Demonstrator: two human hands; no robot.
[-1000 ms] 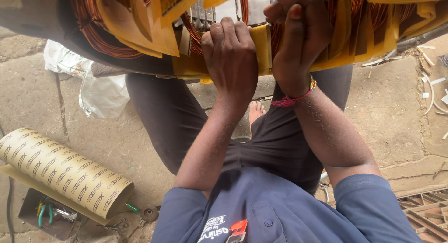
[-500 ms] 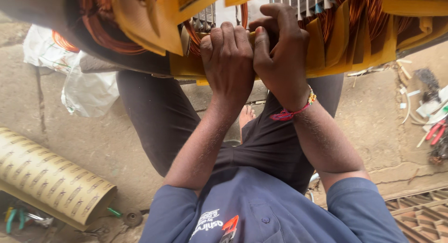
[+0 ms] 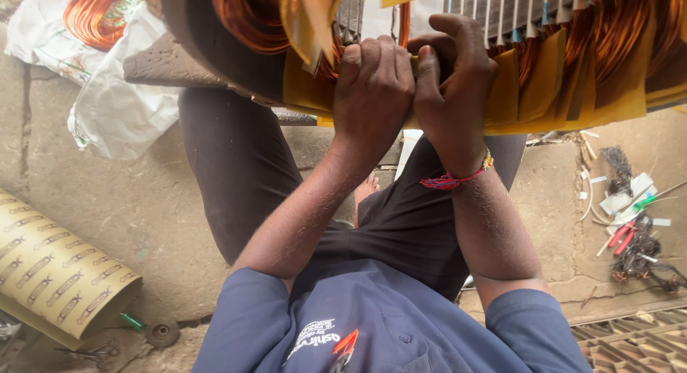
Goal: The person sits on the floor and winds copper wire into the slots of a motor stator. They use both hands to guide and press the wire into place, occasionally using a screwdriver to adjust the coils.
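Up at the top of the view, both hands press on a big motor stator [image 3: 572,51] full of copper wire coils [image 3: 250,15]. Left hand [image 3: 372,79] is curled in a fist — its fingers [image 3: 368,54] are squeezed together on the yellow insulation paper [image 3: 551,94] at the edge of the slots. Right hand [image 3: 454,79] sits just beside it, touching it, with its fingers [image 3: 458,29] bent over the same yellow paper and clamped down. A red thread bracelet [image 3: 454,178] goes round the right wrist.

Many slots look filled with shiny wire and have paper sticking out, so a lot of the winding seems done — the paper near the hands is not tucked in yet.

Down on the stone floor [image 3: 143,201] lie a roll of printed paper [image 3: 57,273], a white plastic bag [image 3: 122,108] and some little tools [image 3: 630,237].
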